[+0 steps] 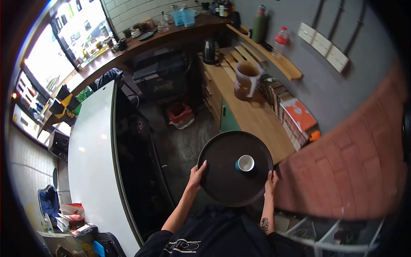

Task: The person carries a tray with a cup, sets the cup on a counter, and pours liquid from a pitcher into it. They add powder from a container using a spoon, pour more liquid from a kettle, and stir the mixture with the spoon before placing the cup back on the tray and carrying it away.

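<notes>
A round dark serving tray (222,184) is held level in front of my body, gripped at both sides. My left hand (197,175) is closed on its left rim, thumb on top. At the right rim my right hand (270,182) is closed too, its thumb along the edge. The fingers under the tray are hidden. One small cup (245,163), white inside and teal outside, stands upright on the tray, right of the middle. Ahead, on a wooden cabinet, is a pitcher (247,81) with brown liquid in it.
The wooden cabinet (261,124) carries a kettle (210,52) and a row of books (284,109) along the wall. A white-topped counter (92,150) runs along my left. A lined bin (180,115) stands on the floor ahead. To the right is a brick surface (342,171).
</notes>
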A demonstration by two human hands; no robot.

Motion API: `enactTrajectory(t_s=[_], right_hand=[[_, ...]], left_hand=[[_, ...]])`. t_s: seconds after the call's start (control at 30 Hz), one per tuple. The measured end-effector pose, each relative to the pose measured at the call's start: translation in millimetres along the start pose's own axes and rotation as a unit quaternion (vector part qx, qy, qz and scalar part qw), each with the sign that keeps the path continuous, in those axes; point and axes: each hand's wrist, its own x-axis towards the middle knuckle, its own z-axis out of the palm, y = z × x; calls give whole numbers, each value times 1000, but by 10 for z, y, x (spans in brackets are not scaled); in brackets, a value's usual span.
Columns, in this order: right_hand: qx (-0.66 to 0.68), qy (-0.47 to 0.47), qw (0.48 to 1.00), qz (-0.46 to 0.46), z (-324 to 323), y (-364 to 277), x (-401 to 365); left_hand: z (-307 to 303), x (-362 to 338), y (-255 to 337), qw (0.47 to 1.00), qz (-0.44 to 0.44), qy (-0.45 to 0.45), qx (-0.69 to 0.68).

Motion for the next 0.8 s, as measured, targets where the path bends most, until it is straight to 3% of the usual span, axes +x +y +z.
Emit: enactTrajectory(t_s=[0.07,0.2,0.27,0.33,0.6,0.73,0.77,0.8], right_hand=[[-13,-54,998,-3,179,77,424],[-42,-6,998,-40,547,485,1042],[-195,58,978,-38,628,623,1196],[-221,68,973,-20,637,738,1331],[-253,99,961,-49,713,726,1643],[-349,88,931,-56,821,622,1833],[-408,91,908,-34,894,253,1855],[-464,93,881,-14,974,47,1904]], left_hand=[[77,412,-15,999,24,10,30],[290,1120,55,998,-1,4,56],[374,1491,14,998,0,6,68],[444,1708,-86,997,-6,8,77],[734,2538,-235,994,-67,-17,81],[863,2811,-223,988,-43,-18,150],[831,2921,-303,973,-22,-5,230],[892,2928,-263,974,-14,7,224]])
